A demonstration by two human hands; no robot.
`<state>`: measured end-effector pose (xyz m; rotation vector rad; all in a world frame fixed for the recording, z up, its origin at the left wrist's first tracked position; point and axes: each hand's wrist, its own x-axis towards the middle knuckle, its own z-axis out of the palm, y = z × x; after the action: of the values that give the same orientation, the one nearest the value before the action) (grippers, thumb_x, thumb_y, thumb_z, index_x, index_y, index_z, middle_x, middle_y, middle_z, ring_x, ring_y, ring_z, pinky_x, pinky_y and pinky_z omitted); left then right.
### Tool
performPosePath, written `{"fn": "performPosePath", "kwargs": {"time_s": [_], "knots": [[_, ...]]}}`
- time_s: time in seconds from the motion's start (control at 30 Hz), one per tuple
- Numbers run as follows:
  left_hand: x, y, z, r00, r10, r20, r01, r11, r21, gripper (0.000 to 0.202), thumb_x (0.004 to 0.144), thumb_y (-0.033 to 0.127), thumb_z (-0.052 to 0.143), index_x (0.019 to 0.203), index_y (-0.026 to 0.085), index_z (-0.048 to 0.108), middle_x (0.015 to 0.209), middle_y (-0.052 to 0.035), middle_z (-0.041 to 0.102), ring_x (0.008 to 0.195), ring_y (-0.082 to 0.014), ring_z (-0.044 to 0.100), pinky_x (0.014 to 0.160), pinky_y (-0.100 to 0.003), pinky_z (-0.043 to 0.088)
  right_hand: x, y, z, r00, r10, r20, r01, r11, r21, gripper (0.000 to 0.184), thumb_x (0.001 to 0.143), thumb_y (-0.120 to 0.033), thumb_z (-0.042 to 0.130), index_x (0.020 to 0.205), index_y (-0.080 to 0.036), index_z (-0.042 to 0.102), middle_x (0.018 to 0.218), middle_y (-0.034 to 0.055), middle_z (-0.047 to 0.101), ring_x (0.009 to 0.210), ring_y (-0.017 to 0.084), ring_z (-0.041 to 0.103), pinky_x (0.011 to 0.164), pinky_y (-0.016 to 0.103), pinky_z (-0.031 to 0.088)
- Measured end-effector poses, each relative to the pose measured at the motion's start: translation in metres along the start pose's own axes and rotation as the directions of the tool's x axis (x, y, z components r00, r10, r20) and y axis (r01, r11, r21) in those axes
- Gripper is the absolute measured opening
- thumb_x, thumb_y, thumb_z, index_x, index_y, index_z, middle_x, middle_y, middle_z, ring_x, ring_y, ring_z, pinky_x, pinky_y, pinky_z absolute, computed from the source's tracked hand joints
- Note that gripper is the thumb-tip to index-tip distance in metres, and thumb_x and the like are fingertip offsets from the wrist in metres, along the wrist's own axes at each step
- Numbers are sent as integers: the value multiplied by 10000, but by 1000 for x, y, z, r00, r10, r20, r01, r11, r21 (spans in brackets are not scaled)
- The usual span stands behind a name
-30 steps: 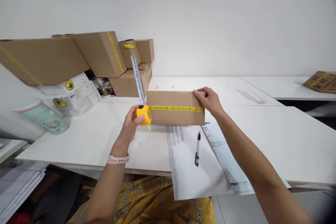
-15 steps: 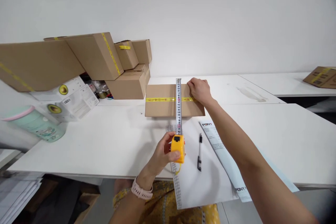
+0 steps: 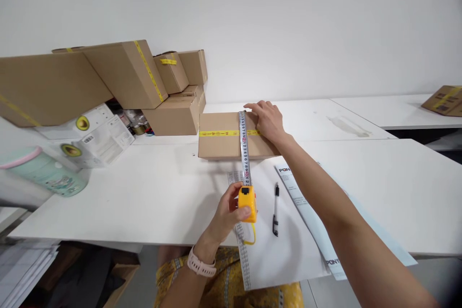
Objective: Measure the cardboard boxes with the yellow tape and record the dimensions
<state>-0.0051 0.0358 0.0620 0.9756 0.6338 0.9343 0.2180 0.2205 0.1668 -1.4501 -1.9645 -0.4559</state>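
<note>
My left hand [image 3: 229, 209] is closed around a yellow tape measure [image 3: 247, 203], thumb along its side, a yellow strap hanging below. The silver blade [image 3: 245, 151] runs away from me across the top of a brown cardboard box [image 3: 220, 147] banded with yellow tape. My right hand [image 3: 267, 120] rests on the far right part of this box. Its index finger stretches left to the blade's far end, and the other fingers are bent but apart. Below the case lies a spiral notebook [image 3: 285, 260] with a black-and-clear pen [image 3: 276, 209] on it.
Several cardboard boxes [image 3: 122, 77] are stacked at the back left, above a white avocado-print box [image 3: 101, 139]. A mint tumbler [image 3: 46, 171] stands on the left. Pale blue printed bags [image 3: 306, 211] lie under my right forearm. Another carton [image 3: 445, 101] sits far right.
My right hand has shifted slightly left and its index finger has reached out to the blade's far end. The blade's far end has moved slightly left; the case has moved slightly right.
</note>
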Motion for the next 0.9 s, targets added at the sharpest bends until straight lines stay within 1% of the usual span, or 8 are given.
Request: {"fn": "performPosePath", "kwargs": {"time_s": [0.1,0.2,0.33,0.57,0.67,0.77,0.83,0.9], "knots": [[1,-3,-1,1000,-3,0,3,999,49,725,658,466,919,1237,226,554,1096,-63,640,849,-189,660,794,-365,591,0,1,4,998,-62,24,62,998,-32,505,937,-102,440,1321,-333,673,1160,98,655,1021,289,511,846,416,390],[2,-5,-2,1000,-5,4,4,995,99,703,691,447,906,1254,219,551,1073,-57,624,850,-181,642,755,-329,584,0,6,8,998,-59,26,59,998,-13,497,966,-135,420,1317,-349,699,1146,104,647,1014,296,486,844,435,387],[3,-5,-2,1000,10,-14,-8,988,156,657,702,423,898,1238,218,577,1096,-64,623,852,-168,603,735,-301,571,0,10,13,998,-52,21,52,999,8,501,979,-155,393,1319,-353,703,1138,110,648,1006,303,471,846,452,386],[5,-9,-4,1000,8,4,-9,988,155,664,708,411,894,1254,220,566,1108,-69,616,888,-188,617,750,-307,566,0,11,17,998,-63,-3,63,998,-3,462,988,-183,400,1303,-349,695,1131,109,643,1013,310,469,858,459,388],[4,-10,-3,1000,7,13,-8,992,123,675,699,411,906,1253,224,569,1122,-70,623,895,-198,638,762,-324,574,-1,8,18,999,-41,-21,41,999,1,447,1020,-216,354,1322,-315,669,1076,114,658,1016,312,469,870,456,389],[-3,-7,-2,999,19,31,-19,1000,23,742,662,448,923,1268,249,545,1161,-71,643,904,-220,676,816,-380,596,-3,0,16,999,38,-9,-38,999,-26,438,1058,-310,307,1334,-239,640,1053,135,677,1040,325,472,904,470,383],[-11,-5,-2,998,50,39,-50,999,-20,793,646,456,929,1301,270,521,1210,-77,649,911,-231,694,851,-410,598,-6,-7,11,997,72,13,-71,996,-55,450,1065,-427,318,1258,-209,662,1060,148,683,1058,338,479,933,486,372],[-21,-7,-5,996,84,36,-84,996,3,820,654,443,928,1339,280,508,1251,-85,643,944,-241,695,876,-407,586,-14,-15,5,997,78,20,-76,995,-71,483,1053,-527,338,1174,-208,679,1058,150,681,1067,346,486,953,495,360]]}}
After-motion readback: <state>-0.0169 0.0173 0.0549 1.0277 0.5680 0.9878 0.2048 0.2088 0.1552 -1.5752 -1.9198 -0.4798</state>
